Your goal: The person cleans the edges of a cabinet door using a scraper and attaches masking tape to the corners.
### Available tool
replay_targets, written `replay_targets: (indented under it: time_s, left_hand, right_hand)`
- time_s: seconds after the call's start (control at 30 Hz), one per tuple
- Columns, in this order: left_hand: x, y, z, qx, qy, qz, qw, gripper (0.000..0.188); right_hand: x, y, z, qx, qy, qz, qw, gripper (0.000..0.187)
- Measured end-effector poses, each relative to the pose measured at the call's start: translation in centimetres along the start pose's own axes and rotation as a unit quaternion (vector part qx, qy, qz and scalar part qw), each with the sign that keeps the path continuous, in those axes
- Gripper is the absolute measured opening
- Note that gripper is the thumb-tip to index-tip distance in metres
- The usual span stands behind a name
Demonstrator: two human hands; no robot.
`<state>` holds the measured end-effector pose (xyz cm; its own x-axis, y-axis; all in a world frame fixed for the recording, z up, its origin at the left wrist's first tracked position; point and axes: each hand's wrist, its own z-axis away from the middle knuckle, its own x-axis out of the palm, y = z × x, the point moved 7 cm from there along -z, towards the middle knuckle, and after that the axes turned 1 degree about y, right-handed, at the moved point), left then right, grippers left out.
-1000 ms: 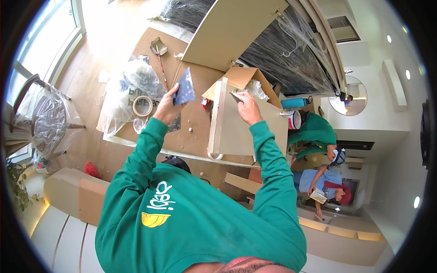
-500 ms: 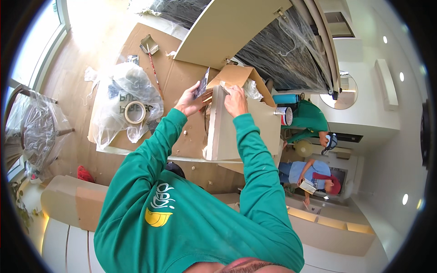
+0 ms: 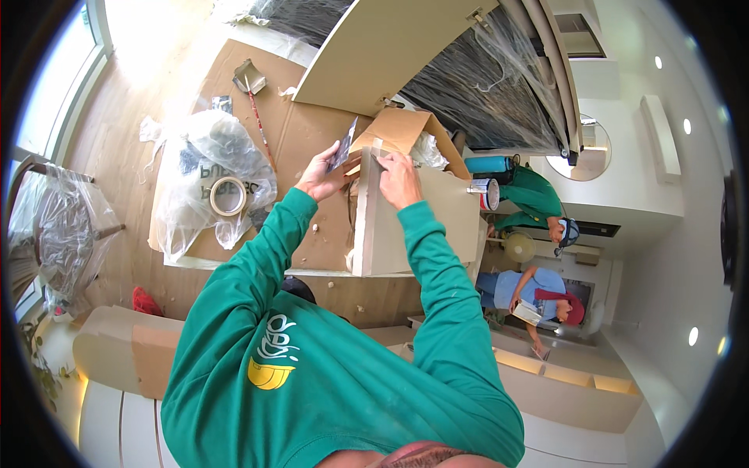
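My left hand (image 3: 321, 176) is closed on a flat, dark, shiny plate (image 3: 342, 145), like a putty knife blade, held upright left of a beige panel (image 3: 445, 207). The panel's pale long edge (image 3: 366, 222) faces left and shows rough whitish patches near its near end. My right hand (image 3: 399, 181) rests at the panel's far end, its fingers pinched at the corner of that edge. A small dark piece seems to show at the fingertips, but I cannot make out what it is.
An opened cardboard box (image 3: 402, 129) stands behind the panel. A paint can (image 3: 488, 193) is to its right. On cardboard at left lie a plastic bag (image 3: 195, 179), a tape roll (image 3: 228, 196) and a red-handled brush (image 3: 260, 125). Two other people (image 3: 532, 195) are at right.
My right hand has slid slightly toward me along the panel's edge. My left hand still holds the dark plate in nearly the same place.
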<state>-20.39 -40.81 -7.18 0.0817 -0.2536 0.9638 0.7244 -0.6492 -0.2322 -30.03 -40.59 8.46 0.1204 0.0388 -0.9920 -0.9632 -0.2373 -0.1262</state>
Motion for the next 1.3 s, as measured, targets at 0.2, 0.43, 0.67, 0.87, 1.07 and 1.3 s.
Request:
replay_targets:
  time_s: [0.2, 0.43, 0.67, 0.87, 1.07, 1.3]
  left_hand:
    - [-0.1, -0.3, 0.2, -0.003, 0.0, 0.004, 1.0, 0.036]
    - [-0.1, -0.2, 0.5, -0.001, 0.007, 0.014, 1.0, 0.035]
    - [0.1, -0.5, 0.6, 0.001, -0.006, 0.007, 1.0, 0.035]
    - [-0.1, -0.4, 0.8, 0.005, 0.006, 0.006, 1.0, 0.033]
    - [-0.6, -0.1, 0.2, 0.005, -0.013, 0.014, 1.0, 0.032]
    - [0.3, -0.5, 0.6, 0.009, 0.003, -0.001, 1.0, 0.033]
  right_hand:
    - [-0.5, 0.5, -1.1, 0.017, 0.044, 0.013, 0.999, 0.036]
    - [0.7, -0.9, -0.6, 0.004, 0.021, 0.034, 0.999, 0.035]
    - [0.7, 1.4, -0.9, 0.02, 0.034, 0.033, 0.999, 0.034]
    - [1.0, -1.2, -0.8, 0.019, 0.015, 0.068, 0.997, 0.03]
    - [0.1, -1.7, -0.3, 0.027, -0.006, 0.108, 0.994, 0.028]
    - [1.3, -0.6, -0.5, 0.017, 0.052, 0.087, 0.995, 0.028]
